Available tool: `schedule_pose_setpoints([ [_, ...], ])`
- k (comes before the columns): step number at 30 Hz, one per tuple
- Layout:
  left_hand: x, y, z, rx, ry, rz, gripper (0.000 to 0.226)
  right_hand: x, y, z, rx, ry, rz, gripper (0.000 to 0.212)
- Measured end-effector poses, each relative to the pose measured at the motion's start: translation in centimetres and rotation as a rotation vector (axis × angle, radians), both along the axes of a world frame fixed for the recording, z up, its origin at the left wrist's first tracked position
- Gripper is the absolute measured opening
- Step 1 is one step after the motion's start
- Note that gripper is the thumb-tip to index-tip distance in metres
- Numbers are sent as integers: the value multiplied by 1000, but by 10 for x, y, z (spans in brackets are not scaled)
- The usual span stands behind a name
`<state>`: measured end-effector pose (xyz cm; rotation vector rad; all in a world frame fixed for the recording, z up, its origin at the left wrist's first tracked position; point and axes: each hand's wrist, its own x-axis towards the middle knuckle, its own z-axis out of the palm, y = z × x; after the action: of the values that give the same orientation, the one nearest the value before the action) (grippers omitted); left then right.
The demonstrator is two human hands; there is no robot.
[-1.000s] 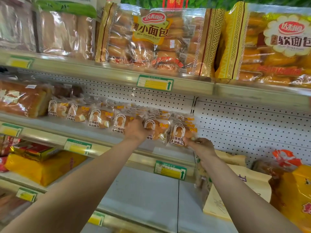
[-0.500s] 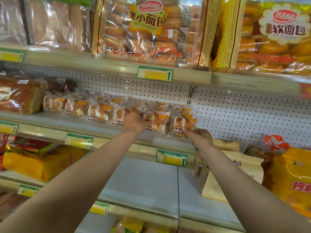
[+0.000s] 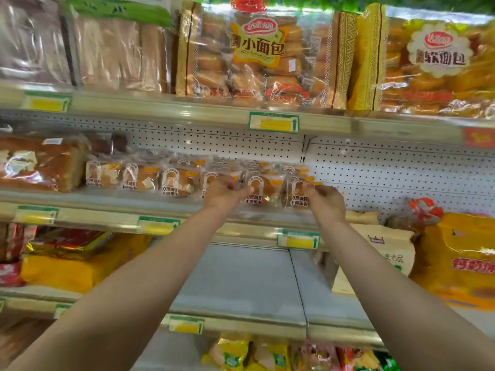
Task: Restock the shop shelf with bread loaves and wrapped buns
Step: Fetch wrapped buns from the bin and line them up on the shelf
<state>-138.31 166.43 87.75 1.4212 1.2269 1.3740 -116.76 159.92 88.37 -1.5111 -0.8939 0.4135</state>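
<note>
Both arms reached to the middle grey metal shelf [image 3: 112, 202]. Left hand [image 3: 223, 192], fingers curled, held a clear-wrapped bun [image 3: 217, 180] in the row. Right hand [image 3: 325, 200] pinched the end clear-wrapped bun packet [image 3: 296, 190]. Brown loaf [image 3: 40, 164] sat far left.

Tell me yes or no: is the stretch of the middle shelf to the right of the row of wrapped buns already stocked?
No: right of the wrapped buns the middle shelf shows only bare pegboard back panel.

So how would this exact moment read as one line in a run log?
stage: arranging wrapped buns on middle shelf | left hand: at bun row, grip unclear | right hand: at end bun, grip unclear
</note>
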Motion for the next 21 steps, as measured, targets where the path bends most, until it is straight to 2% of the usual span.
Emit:
schedule_pose_setpoints([
  [7,-34,-44,-4,-59,-225,-181,35,-72,-30,-7,80,1,26,37],
  [11,-60,-63,-28,-92,-216,-201,34,-107,-57,-22,66,35,35,38],
  [16,-95,-94,-69,-201,-262,-242,42,-146,-87,-60,-43,75,35,38],
  [21,-125,-121,-118,-336,-211,-254,46,-183,-114,-111,-190,85,78,39],
])
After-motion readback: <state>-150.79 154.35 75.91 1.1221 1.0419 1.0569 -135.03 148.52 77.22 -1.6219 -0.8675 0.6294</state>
